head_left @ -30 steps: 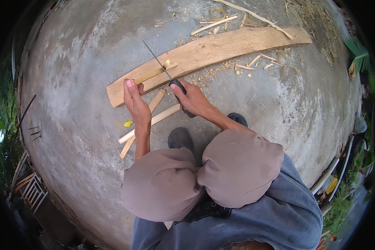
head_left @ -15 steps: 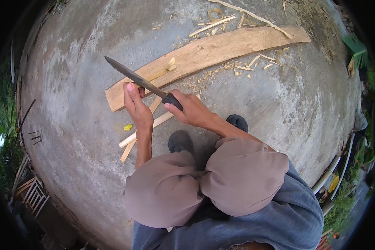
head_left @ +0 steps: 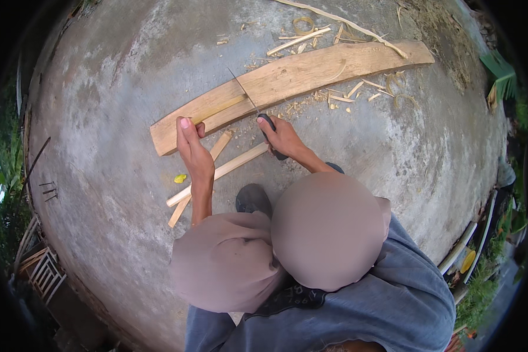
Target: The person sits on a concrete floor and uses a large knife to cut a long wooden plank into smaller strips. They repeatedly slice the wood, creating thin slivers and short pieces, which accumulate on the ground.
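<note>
My left hand (head_left: 196, 152) is closed, pinching the near end of a thin, pale bamboo or wood strip (head_left: 222, 108) between thumb and fingers. The strip runs up and to the right over a long wooden plank (head_left: 320, 69) on the ground. In my right hand (head_left: 288, 141) is a knife (head_left: 268, 124), its black handle wrapped by my fingers. Its blade shows nearly edge-on, pointing up and to the left, and crosses at the strip's far end. I cannot tell whether the blade touches the strip.
Two pale wood sticks (head_left: 220, 171) lie crossed on the concrete, close to a small yellow-green scrap (head_left: 180, 178). Shavings (head_left: 302, 107) and loose slivers surround the plank, and a long thin stick (head_left: 349, 24) rests over its right end. My shoe (head_left: 253, 199) is just below.
My right hand has moved right, and the knife has turned from lying across the strip near my left hand to edge-on at its far end. The curled shaving there no longer shows.
</note>
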Demonstrator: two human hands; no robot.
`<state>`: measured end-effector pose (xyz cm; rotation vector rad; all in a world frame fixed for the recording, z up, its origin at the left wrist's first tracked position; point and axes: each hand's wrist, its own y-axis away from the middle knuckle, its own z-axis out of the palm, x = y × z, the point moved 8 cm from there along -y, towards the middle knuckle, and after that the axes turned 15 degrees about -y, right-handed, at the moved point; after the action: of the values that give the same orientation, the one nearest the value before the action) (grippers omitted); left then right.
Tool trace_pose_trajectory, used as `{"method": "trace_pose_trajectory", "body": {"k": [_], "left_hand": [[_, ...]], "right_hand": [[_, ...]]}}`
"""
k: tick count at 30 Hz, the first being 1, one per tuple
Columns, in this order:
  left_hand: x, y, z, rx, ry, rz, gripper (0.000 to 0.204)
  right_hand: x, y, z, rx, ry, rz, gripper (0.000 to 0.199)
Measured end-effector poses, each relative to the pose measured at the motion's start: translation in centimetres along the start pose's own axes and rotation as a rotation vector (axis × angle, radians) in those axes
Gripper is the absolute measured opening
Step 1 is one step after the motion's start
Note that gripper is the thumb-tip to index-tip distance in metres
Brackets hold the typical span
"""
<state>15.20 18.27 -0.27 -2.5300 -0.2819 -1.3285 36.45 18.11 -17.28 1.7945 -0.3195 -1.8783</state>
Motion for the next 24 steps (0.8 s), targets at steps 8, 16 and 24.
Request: {"method": "trace_pose_trajectory", "body": {"k": [8, 16, 24], "left_hand": [[-1.2, -3.8, -0.3, -0.033, 0.294, -0.053, 0.032], [-0.5, -3.9, 0.7, -0.030, 0.456, -0.051, 0.036], [-1.6, -4.0, -0.1, -0.002, 0.451, -0.066, 0.038]], "right_hand": [[2.0, 0.7, -0.7, -0.037, -0.377, 0.050, 0.065], [-8.9, 4.9, 4.4, -0.149, -0.074, -0.172, 0.058], [-7.0, 3.4, 2.4, -0.028, 0.172, -0.288, 0.053]]}}
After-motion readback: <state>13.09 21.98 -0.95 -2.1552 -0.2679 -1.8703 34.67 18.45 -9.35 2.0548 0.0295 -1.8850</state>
